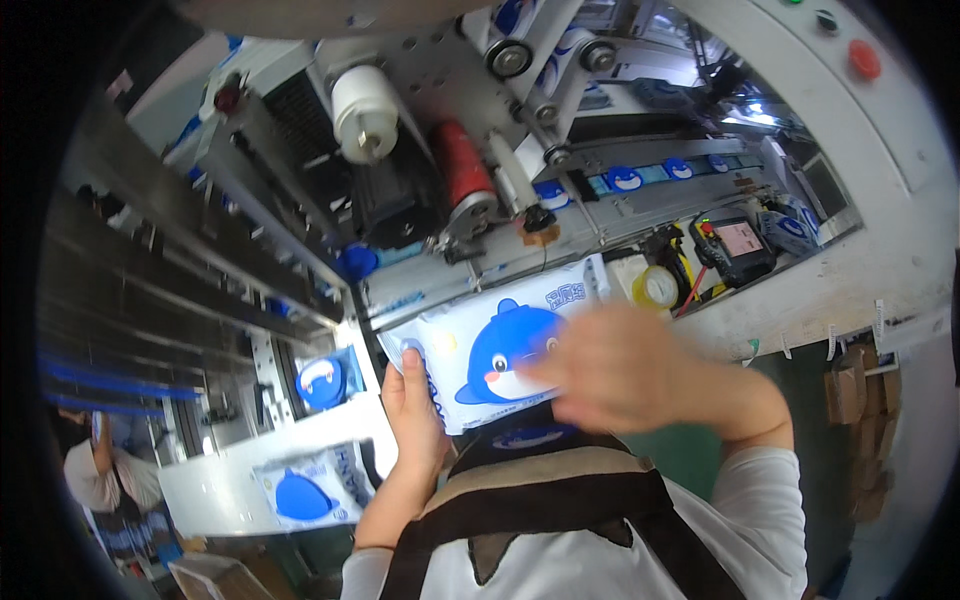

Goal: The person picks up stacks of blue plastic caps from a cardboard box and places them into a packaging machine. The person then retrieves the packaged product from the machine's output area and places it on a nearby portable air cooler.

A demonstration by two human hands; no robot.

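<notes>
A white soft wipes pack (480,352) with a large blue cartoon whale is held up in front of my body. My left hand (414,405) grips its left end, thumb on the front face and the other fingers behind. Over the pack's right part is my right hand (620,370), smeared by motion. Its fingers are too blurred to show whether they touch the pack or hold anything. To the left, another wipes pack (310,487) with a blue whale lies on the white machine ledge (210,500).
Beyond the pack stands a machine with a red cylinder (462,165), a white roller (364,110) and a line of blue whale packs (625,179). A tape roll (655,287) and a handheld controller (735,245) sit right. Another person (105,475) is far left; cardboard boxes (870,420) stand right.
</notes>
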